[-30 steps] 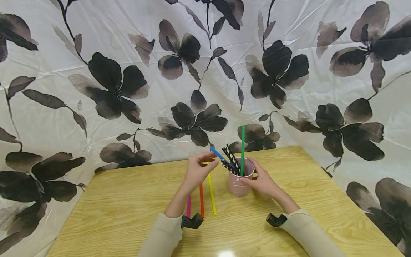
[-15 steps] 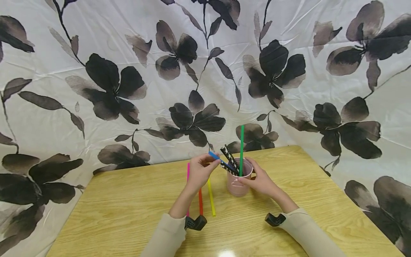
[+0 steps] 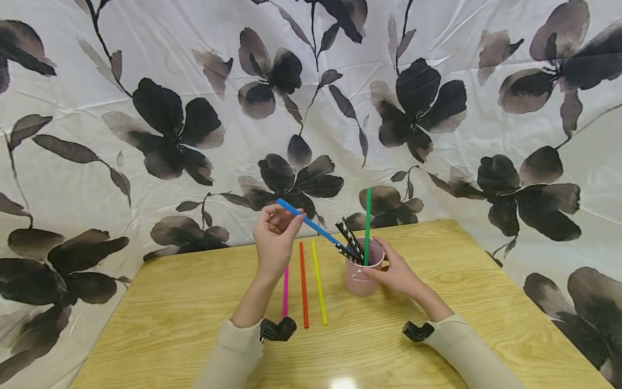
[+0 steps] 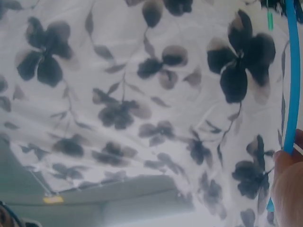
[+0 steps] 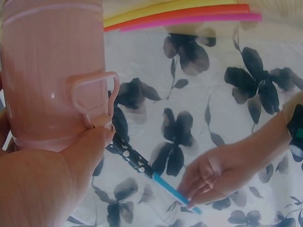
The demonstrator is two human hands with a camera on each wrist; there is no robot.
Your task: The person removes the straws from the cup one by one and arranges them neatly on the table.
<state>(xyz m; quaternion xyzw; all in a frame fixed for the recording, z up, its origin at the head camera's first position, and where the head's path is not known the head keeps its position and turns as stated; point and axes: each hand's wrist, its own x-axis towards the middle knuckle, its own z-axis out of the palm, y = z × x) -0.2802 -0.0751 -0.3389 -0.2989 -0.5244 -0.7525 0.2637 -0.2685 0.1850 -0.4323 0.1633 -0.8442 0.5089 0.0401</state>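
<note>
My left hand (image 3: 274,246) pinches a blue straw (image 3: 311,223) near its upper end. The straw slants down to the right, its lower end within the pink bucket (image 3: 358,281). Around the bucket's right side, my right hand (image 3: 396,273) grips it, the thumb by the small handle (image 5: 94,94) at the rim. A green straw (image 3: 367,227) stands upright in the bucket, beside several black-and-white patterned straws (image 3: 351,237) that lean left. In the left wrist view the blue straw (image 4: 292,85) runs along the right edge, between thumb and fingers.
A magenta straw (image 3: 285,292), a red straw (image 3: 304,286) and a yellow straw (image 3: 319,283) lie side by side on the wooden table (image 3: 194,302), left of the bucket. A floral cloth (image 3: 204,135) hangs behind the table.
My left hand has moved left and up, drawing the blue straw up so that more of it shows above the bucket. My right hand and the bucket stay in place.
</note>
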